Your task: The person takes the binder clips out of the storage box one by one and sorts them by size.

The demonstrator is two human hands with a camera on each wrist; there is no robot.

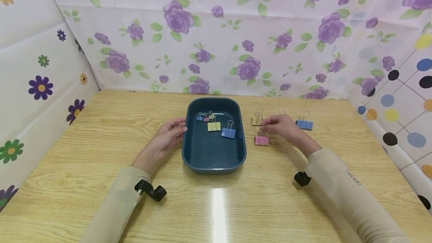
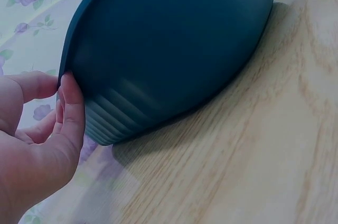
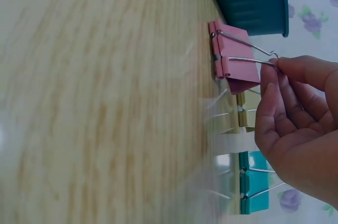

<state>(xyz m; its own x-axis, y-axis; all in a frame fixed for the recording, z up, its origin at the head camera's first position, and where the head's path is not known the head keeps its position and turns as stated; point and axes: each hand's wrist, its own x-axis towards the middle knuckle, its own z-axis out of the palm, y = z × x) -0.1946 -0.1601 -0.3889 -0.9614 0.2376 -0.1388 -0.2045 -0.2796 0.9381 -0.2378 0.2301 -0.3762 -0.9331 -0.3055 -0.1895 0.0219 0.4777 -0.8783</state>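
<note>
right hand (image 1: 281,126) at pink binder clip (image 1: 261,140); left hand (image 1: 167,137) at dark blue tray (image 1: 214,160).

the right forearm came in from the lower right, hand palm-down just right of the tray, fingers curled; in the right wrist view the fingertips (image 3: 279,71) pinched the wire handle of the pink binder clip (image 3: 231,65). the clip was a small pink body with two silver wire loops, lying on the wooden table (image 1: 101,153) between the tray and the hand. the left hand lay on the table at the tray's left side, fingers relaxed and nearly straight, fingertips (image 2: 71,94) touching the tray's rim (image 2: 66,65). a yellow clip (image 1: 257,120) and a blue clip (image 1: 305,123) lay near the right hand. inside the tray lay a yellow clip (image 1: 214,126), a blue clip (image 1: 228,132) and several smaller clips (image 1: 205,116).
</note>
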